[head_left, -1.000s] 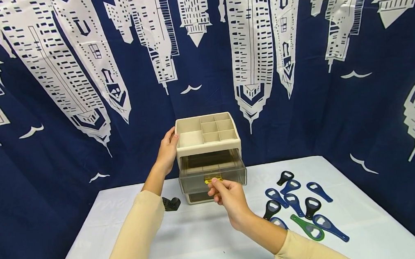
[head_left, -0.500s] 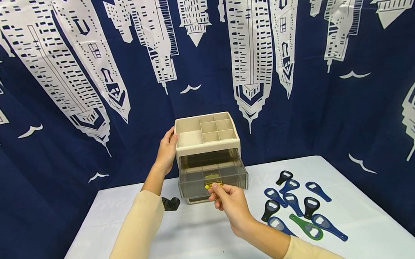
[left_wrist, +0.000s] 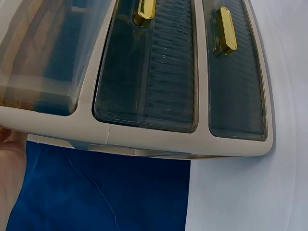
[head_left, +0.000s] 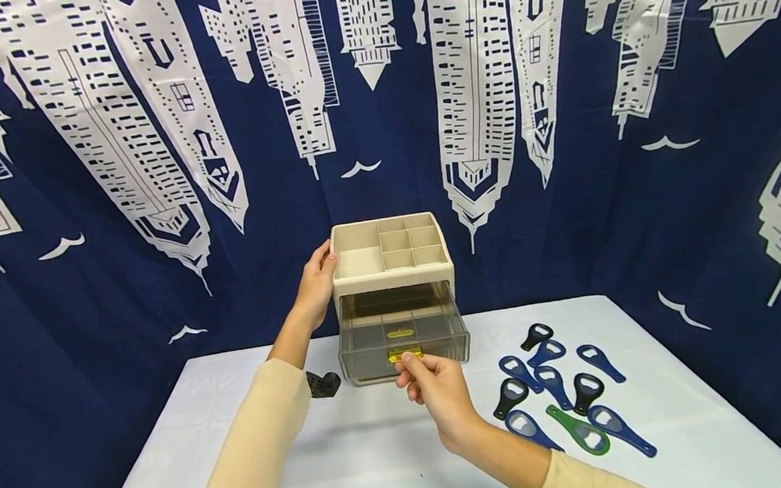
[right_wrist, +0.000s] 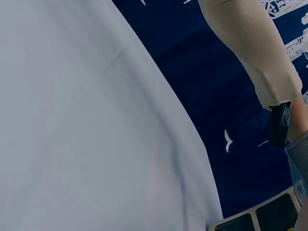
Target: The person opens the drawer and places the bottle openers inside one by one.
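Observation:
A cream desktop drawer organizer [head_left: 394,281] stands at the back of the table, with a divided top tray. Its smoky clear upper drawer [head_left: 372,358] is pulled out, and no item shows inside it. My right hand [head_left: 442,398] pinches that drawer's gold handle [head_left: 404,354] between thumb and fingers. My left hand [head_left: 313,285] rests against the organizer's upper left side, fingers extended along it. In the left wrist view, lower drawers [left_wrist: 236,96] with gold handles are closed, and part of the left hand [left_wrist: 10,168] lies beside the organizer's edge.
Several bottle openers lie on the table's right side: blue ones [head_left: 619,429], black ones [head_left: 588,392] and a green one [head_left: 579,429]. The white table [head_left: 354,464] ends at a dark blue curtain [head_left: 276,207] printed with white buildings. A black wrist mount [head_left: 324,385] shows beside the left sleeve.
The upper drawer has slid farther out toward me, with my right hand on its handle moving slightly down and nearer. My left hand has stayed against the organizer's side.

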`<state>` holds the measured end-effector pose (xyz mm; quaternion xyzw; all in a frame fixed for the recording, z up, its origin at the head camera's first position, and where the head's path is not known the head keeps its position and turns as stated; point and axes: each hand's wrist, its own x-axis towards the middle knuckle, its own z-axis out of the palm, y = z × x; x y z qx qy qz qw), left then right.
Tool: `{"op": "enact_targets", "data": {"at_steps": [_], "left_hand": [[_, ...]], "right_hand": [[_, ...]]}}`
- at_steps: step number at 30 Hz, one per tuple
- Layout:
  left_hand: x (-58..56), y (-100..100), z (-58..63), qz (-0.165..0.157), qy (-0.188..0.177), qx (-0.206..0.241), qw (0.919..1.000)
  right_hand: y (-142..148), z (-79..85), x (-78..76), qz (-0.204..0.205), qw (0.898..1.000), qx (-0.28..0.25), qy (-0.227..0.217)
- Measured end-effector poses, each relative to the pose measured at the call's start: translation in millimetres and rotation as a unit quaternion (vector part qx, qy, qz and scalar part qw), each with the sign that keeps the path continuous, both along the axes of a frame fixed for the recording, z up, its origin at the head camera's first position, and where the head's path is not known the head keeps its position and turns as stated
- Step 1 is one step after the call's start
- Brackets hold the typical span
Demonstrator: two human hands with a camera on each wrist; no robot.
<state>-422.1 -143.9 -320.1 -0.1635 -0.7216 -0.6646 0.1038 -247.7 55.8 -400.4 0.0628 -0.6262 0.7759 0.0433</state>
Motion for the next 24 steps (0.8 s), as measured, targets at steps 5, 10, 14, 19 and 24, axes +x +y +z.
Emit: {"op": "enact_targets", "data": {"at_steps": [5,10,14,19,24], "left_hand": [[1.5,0,-1.1,-0.002,0.002,0.002,1.0000],[2.5,1,-0.5,-0.009,0.002,0.001,1.0000],[3.2,1,0.8,-0.014,0.000,0.003,0.9999],[12.5,1,9.8,-0.019,0.004,0.003,0.9998],[7.4,2,3.6,-0.008,0.010,0.005,0.9999]], "right_hand": [[4,-2.5,1.1,0.003,1.000,0.015,0.010],[17,-2.9,6.2,0.027,0.999,0.035,0.030],[34,-3.7,11.5,0.053,0.995,0.065,0.049],[59,-4.4,15.9,0.077,0.981,0.128,0.121],[84,-7.2,17.6,0.086,0.955,0.173,0.227]]}}
